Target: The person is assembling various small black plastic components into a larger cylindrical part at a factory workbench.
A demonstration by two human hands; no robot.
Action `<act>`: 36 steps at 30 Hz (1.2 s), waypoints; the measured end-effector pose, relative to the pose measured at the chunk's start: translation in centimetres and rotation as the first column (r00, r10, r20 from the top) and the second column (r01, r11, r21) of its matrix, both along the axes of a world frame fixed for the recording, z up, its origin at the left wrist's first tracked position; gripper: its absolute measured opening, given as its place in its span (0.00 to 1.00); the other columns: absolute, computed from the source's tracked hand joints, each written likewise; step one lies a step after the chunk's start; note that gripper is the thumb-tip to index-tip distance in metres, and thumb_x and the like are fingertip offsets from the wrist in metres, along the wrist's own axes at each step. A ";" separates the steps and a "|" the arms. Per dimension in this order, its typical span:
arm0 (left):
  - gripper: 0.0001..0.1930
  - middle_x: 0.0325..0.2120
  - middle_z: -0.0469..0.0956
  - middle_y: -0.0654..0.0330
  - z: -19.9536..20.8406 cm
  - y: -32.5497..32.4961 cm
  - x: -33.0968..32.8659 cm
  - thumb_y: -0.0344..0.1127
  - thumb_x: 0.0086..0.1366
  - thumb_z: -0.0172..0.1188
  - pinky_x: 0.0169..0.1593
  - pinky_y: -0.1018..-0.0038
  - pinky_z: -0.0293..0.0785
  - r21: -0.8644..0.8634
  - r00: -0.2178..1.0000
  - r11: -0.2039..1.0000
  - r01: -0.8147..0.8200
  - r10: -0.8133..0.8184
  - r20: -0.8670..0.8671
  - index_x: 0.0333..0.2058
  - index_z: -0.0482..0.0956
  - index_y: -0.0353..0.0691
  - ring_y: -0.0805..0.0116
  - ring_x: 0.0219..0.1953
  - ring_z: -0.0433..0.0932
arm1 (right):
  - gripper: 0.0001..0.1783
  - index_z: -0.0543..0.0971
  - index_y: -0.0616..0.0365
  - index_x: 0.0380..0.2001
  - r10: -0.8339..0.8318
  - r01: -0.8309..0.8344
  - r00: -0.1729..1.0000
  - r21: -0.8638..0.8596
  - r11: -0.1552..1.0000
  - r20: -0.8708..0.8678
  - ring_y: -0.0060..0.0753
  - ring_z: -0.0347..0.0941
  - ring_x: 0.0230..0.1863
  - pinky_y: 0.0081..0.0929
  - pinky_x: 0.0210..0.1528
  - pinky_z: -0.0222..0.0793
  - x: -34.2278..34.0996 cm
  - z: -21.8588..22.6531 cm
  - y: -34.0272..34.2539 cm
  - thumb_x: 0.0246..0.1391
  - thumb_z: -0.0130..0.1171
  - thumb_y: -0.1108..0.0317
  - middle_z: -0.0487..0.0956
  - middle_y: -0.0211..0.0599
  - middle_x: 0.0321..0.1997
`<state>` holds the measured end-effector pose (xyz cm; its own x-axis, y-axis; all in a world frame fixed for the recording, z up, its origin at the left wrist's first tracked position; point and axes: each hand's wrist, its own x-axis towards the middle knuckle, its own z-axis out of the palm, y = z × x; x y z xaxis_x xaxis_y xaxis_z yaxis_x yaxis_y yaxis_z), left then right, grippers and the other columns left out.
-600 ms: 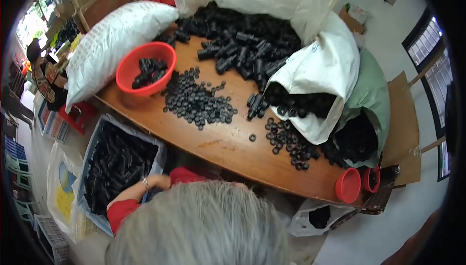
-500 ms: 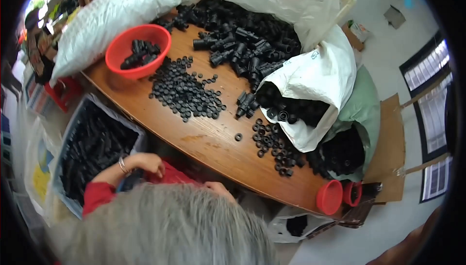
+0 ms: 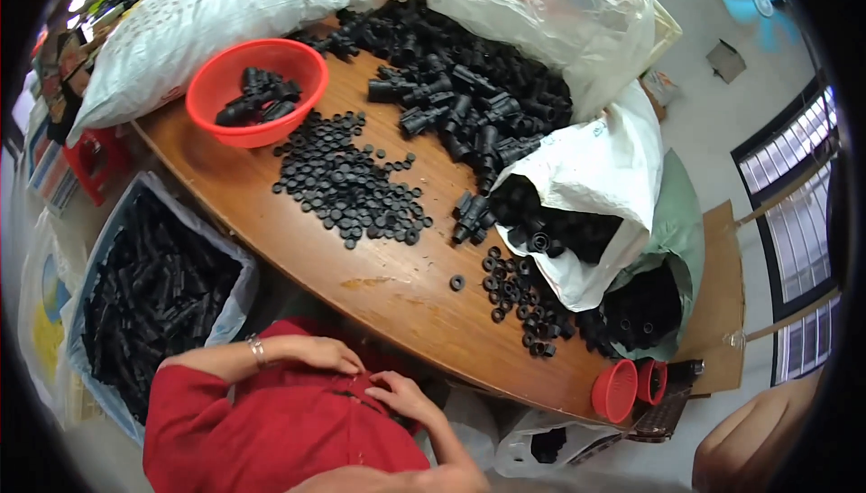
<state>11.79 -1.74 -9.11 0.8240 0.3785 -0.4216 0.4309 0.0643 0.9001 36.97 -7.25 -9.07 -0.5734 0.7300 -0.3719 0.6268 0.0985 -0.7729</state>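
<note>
Bare left hand (image 3: 329, 355) and bare right hand (image 3: 404, 394) lie close to each other on the front of the red cloth shirt (image 3: 289, 430), just before the near edge of the brown wooden surface (image 3: 406, 272). Left fingers are bent and close together; right fingers are slightly apart. Whether either one pinches the cloth, I cannot tell.

From the hands, the shirt lies directly below and back toward the body; both touch it, so neither is nearer. Its long axis, marked by the front closing line, runs away from the body, so the shirt's far end points toward that near edge.

Across this edge, ahead and to the right, lies one loose black plastic ring (image 3: 453, 283); being round, it has no long axis. Right hand seems slightly nearer to it.
</note>
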 end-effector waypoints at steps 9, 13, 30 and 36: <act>0.14 0.27 0.78 0.48 -4.5 -4.0 -0.3 0.44 0.56 0.63 0.35 0.62 0.72 0.349 0.942 0.877 -0.330 0.330 0.063 0.30 0.77 0.38 0.49 0.31 0.78 | 0.09 0.77 0.61 0.29 -0.256 0.327 0.929 0.269 0.906 -0.267 0.50 0.75 0.35 0.38 0.37 0.72 -1.6 -2.2 -1.9 0.52 0.62 0.66 0.77 0.48 0.30; 0.13 0.23 0.75 0.44 -3.7 -3.3 0.9 0.41 0.60 0.60 0.31 0.56 0.70 0.487 0.860 0.719 -0.497 0.483 0.164 0.29 0.72 0.36 0.44 0.30 0.76 | 0.09 0.74 0.59 0.29 -0.390 0.434 0.899 0.291 0.853 -0.198 0.57 0.75 0.29 0.43 0.29 0.72 -1.5 -2.7 -1.0 0.54 0.59 0.65 0.76 0.53 0.25; 0.14 0.18 0.76 0.49 -6.1 -0.7 0.9 0.47 0.61 0.57 0.26 0.56 0.74 0.813 0.947 0.528 -0.244 0.312 0.082 0.26 0.78 0.43 0.47 0.23 0.77 | 0.19 0.76 0.61 0.30 -0.141 0.137 0.990 0.201 0.970 0.006 0.62 0.73 0.37 0.47 0.37 0.69 -1.1 -4.1 2.0 0.57 0.56 0.52 0.76 0.57 0.30; 0.11 0.26 0.79 0.49 -8.6 -1.0 1.1 0.42 0.54 0.56 0.36 0.55 0.76 0.688 0.935 0.714 0.125 0.146 -0.322 0.28 0.80 0.41 0.48 0.32 0.79 | 0.20 0.73 0.61 0.33 -0.041 -0.017 0.979 0.284 0.959 0.198 0.61 0.73 0.39 0.50 0.40 0.69 -1.3 -5.0 2.0 0.54 0.57 0.52 0.77 0.58 0.32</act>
<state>12.89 -2.78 -17.76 0.6787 0.6795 -0.2786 0.7089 -0.5068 0.4906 35.62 -5.26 -14.05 -0.4994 0.8280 -0.2551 0.7676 0.2864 -0.5734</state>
